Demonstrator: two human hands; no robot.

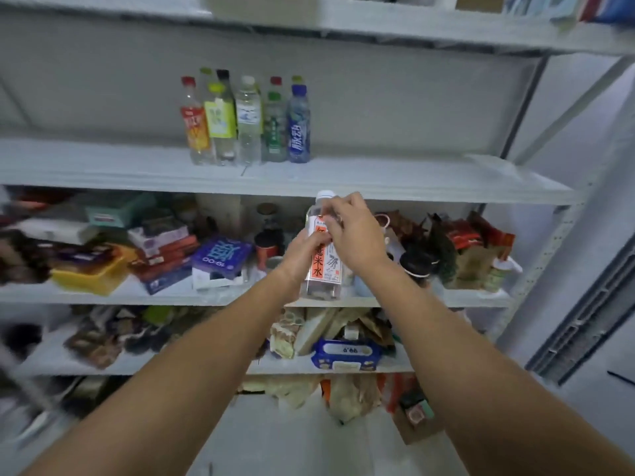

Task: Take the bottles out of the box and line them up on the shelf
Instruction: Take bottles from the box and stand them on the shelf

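1. Centre of frame: clear bottle (pixel 321 249), white cap, orange label with dark characters. Held in the air, close to upright, base tipped slightly toward the camera.
2. Left hand (pixel 300 254) grips the bottle at label height from the left, fingers curled round its body.
3. Right hand (pixel 355 231) comes in from the right and higher up. Its curled fingertips pinch the bottle's shoulder just under the cap.
4. The bottle's cap sits just below the front edge of the bottle shelf (pixel 429 182). Its body hangs in front of the cluttered shelf underneath.
5. Upper centre, on the bottle shelf, a front row stands upright and side by side: red-capped bottle (pixel 194 125), yellow-labelled bottle (pixel 220 120), clear white-capped bottle (pixel 248 123), green bottle (pixel 274 130), blue bottle (pixel 298 130). More caps show behind them; the count is unclear.
6. The row stands back from the shelf's front lip. Bare board runs from the blue bottle rightward to the corner post (pixel 524 108), and also leftward from the red-capped bottle.
7. A tall gap shows between the row's caps and the shelf above (pixel 378 25).
8. Lower shelves are packed to their edges: yellow tray (pixel 91 274) at left, purple box (pixel 221 255) at centre-left, blue pack (pixel 345 353) lower centre.
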